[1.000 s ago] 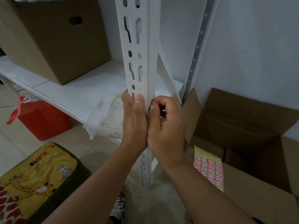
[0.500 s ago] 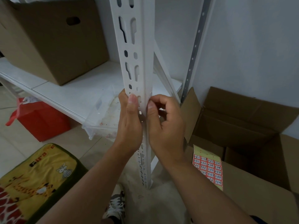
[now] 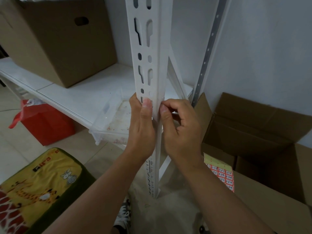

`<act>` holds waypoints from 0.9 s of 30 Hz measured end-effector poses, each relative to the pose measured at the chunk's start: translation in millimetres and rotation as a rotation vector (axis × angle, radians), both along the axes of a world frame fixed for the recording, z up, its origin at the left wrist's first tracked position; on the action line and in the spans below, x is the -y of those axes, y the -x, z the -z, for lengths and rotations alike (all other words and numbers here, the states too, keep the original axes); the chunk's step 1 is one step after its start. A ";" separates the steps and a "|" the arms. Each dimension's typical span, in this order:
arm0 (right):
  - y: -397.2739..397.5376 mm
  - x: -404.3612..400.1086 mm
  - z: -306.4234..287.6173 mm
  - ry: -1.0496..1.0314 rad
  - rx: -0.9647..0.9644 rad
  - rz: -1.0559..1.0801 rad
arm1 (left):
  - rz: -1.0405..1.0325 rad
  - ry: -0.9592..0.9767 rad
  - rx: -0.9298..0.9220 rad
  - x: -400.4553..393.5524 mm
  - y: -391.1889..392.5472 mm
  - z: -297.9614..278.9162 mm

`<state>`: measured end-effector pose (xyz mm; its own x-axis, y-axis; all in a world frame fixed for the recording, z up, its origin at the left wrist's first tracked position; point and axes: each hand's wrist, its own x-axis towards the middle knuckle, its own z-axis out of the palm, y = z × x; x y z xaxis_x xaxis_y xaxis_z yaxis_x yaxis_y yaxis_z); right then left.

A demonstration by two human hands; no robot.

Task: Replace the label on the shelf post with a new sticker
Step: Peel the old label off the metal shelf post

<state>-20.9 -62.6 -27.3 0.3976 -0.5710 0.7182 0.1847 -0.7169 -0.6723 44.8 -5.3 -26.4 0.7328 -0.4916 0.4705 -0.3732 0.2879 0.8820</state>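
- Gripping the shelf post (image 3: 148, 53), head view: left hand (image 3: 141, 130) wraps its near face, thumb pressed flat; right hand (image 3: 180, 130) pinches the post's edge, fingertips (image 3: 163, 109) picking there.
- Label itself too small to see; judging by that, peeling is underway.
- Sticker sheet (image 3: 221, 173) waits on the cardboard box (image 3: 270, 208), near right, unapplied.

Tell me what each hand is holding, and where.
The left hand grips the white shelf post at shelf height, thumb on its slotted face. The right hand pinches at the post's corner edge; any label there is hidden.
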 end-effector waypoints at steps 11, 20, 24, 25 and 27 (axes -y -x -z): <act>-1.4 -3.0 3.4 0.051 0.002 0.020 | -0.024 0.000 -0.027 1.6 2.9 -1.0; 4.2 -7.8 2.2 -0.139 -0.024 -0.086 | 0.043 -0.027 -0.010 -4.1 -1.1 -0.2; 2.2 -7.1 -3.4 -0.157 -0.028 -0.107 | 0.044 -0.046 -0.022 -6.4 -0.2 -2.3; 2.0 -6.8 -4.0 -0.171 -0.038 -0.119 | 0.051 -0.040 -0.022 -6.7 -0.6 -2.2; 2.0 -5.0 -5.5 -0.219 -0.059 -0.160 | 0.058 -0.033 -0.022 -7.5 -1.2 -3.2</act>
<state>-22.9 -57.6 -21.8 0.5328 -0.6367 0.5575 0.2393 -0.5185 -0.8209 46.0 2.2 -23.3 0.7129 -0.5484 0.4371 -0.3370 0.2786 0.8993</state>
